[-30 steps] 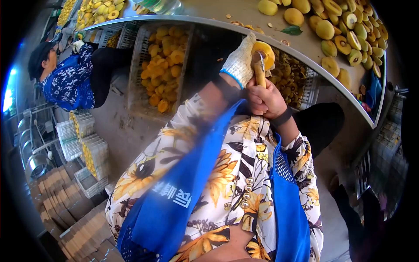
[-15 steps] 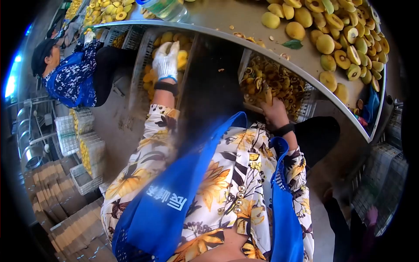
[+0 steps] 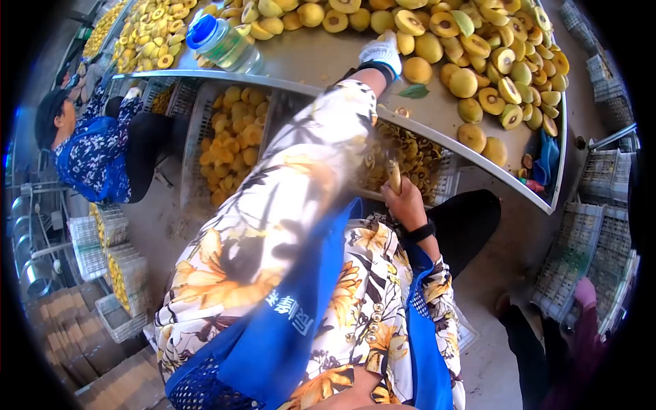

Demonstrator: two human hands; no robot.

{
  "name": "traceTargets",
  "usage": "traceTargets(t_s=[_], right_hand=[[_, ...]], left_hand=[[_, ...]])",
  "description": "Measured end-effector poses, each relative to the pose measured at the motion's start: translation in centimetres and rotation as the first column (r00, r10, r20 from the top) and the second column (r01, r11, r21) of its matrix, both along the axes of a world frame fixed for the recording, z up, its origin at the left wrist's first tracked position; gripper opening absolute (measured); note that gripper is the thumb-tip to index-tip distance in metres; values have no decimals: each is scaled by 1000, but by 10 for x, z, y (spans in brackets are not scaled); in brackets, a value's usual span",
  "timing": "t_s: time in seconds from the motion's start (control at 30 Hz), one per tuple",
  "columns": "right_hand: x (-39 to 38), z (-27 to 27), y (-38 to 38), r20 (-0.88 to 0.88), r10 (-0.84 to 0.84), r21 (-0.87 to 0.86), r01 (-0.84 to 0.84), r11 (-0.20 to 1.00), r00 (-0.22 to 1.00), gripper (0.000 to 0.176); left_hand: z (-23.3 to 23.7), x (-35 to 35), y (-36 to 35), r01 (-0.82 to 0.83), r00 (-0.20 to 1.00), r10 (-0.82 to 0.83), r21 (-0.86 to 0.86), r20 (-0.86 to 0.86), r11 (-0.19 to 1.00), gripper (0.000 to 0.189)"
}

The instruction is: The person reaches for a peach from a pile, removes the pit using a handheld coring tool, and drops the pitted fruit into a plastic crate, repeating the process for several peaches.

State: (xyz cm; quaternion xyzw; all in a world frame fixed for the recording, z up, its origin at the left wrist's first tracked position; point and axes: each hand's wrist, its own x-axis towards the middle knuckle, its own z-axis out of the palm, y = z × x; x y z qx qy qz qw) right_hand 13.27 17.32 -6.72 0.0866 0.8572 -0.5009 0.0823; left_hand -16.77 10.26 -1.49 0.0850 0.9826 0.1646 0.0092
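Observation:
My left hand (image 3: 381, 55), in a white glove, is stretched over the table at the edge of a pile of halved yellow fruit (image 3: 444, 26). It is closest to a few fruits; the back of the glove hides its fingers. Bare and closed, my right hand (image 3: 406, 203) grips a tool with a yellowish handle (image 3: 394, 176); its far end is blurred. Beyond it, a crate below the table edge holds dark-centred fruit scraps (image 3: 418, 161). To the left, another crate holds orange-yellow fruit pieces (image 3: 232, 140).
A blue-lidded clear bottle (image 3: 236, 51) lies on the metal table (image 3: 311, 58). A green leaf (image 3: 414, 91) is near its edge. At left sits a co-worker (image 3: 96, 154) in blue. White crates (image 3: 570, 246) and another person's hand (image 3: 585, 292) are at right.
My left hand has gone from above the left crate up and right to the fruit on the table. My right hand still grips the tool. The view has shifted.

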Motion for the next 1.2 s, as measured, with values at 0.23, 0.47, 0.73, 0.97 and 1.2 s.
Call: traceTargets(t_s=[0.23,0.47,0.73,0.97,1.2], right_hand=[[-27,59,-16,-327,-108,103,149,984,939,22],[-48,92,-44,-122,-56,-12,55,998,991,25],[-39,85,-47,-99,-74,123,86,989,992,24],[-36,87,-45,-216,20,185,21,982,976,23],[-38,94,-43,-78,46,144,-34,989,996,19]], left_hand=[[41,61,-94,-384,659,-656,915,368,128,38],[35,160,-101,-602,776,-443,738,450,-304,36],[19,178,-82,-481,836,-355,870,417,-111,39],[19,185,-77,-374,896,-262,927,359,-11,35],[11,182,-77,19,978,-204,957,42,289,32]])
